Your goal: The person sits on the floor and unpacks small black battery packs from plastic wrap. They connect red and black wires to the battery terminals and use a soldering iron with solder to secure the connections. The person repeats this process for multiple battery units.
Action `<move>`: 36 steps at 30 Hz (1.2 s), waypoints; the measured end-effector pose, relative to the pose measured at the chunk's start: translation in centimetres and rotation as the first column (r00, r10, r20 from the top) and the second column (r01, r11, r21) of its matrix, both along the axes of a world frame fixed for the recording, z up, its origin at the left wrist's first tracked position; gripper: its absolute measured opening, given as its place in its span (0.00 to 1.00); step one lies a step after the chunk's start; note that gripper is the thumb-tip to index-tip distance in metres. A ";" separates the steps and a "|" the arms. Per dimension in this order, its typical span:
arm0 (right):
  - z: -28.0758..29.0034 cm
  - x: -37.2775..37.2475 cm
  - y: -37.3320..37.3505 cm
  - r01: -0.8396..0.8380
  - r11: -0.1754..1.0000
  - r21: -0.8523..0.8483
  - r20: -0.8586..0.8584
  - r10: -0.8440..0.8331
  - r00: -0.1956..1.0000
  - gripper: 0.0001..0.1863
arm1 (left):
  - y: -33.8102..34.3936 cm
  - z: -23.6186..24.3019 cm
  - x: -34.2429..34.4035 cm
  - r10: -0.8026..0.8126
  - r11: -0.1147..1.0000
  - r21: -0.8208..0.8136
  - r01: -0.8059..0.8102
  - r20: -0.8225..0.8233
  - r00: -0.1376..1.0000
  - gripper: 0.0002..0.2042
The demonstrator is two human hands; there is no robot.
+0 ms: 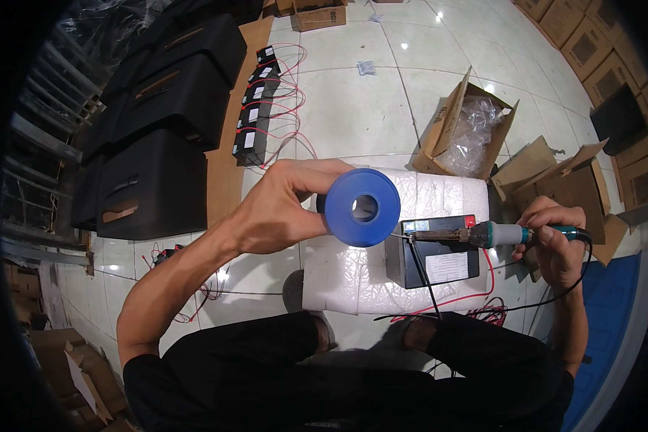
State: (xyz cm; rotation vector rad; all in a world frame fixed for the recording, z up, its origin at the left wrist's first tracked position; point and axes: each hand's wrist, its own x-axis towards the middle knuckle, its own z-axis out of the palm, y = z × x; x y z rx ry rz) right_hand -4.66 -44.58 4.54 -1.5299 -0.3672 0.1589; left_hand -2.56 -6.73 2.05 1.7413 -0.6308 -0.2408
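My left hand (pixel 284 205) is closed around a blue spool of solder wire (pixel 343 209), held up with its round face toward me. A thin end of wire runs from the spool to the near-left terminal of a black battery (pixel 439 270). In my right hand (pixel 553 234) is a soldering iron (pixel 507 235) with a teal and grey handle. Its metal tip reaches left across the battery top to that same terminal, where a black wire (pixel 425 270) is joined. A red wire (pixel 491 270) comes off the battery's right side. The battery rests on a foam-wrapped white block (pixel 338 288).
Left, a row of black batteries (pixel 252 115) with red wires stands beside large black cases (pixel 158 180). An open carton (pixel 439 137) with plastic wrap sits beyond the block. More cartons (pixel 597 43) line the right. The iron's cord (pixel 579 277) loops below my right hand.
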 end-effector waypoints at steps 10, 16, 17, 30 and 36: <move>0.3 0.5 -0.2 -0.061 0.998 -0.004 0.017 0.061 0.998 0.12 | 0.0 0.5 -0.4 0.004 1.000 0.025 -0.005 0.014 1.000 0.14; 0.4 0.8 -0.3 -0.069 0.998 -0.013 0.000 0.069 0.998 0.11 | -0.1 0.4 -0.4 -0.011 1.000 -0.010 0.012 0.020 1.000 0.15; 0.4 0.8 -0.3 -0.064 0.997 -0.033 0.019 0.065 0.998 0.11 | -0.1 0.4 -0.4 -0.012 1.000 -0.010 0.012 0.022 1.000 0.15; 0.7 0.8 -0.3 -0.047 0.998 -0.039 0.017 0.048 0.999 0.12 | 0.2 0.5 -0.3 -0.071 0.997 0.043 0.067 0.096 0.993 0.16; 0.6 0.9 -0.3 -0.052 0.998 -0.042 0.034 0.054 0.998 0.13 | 0.1 0.4 -0.3 -0.053 0.998 0.035 0.048 0.144 0.988 0.15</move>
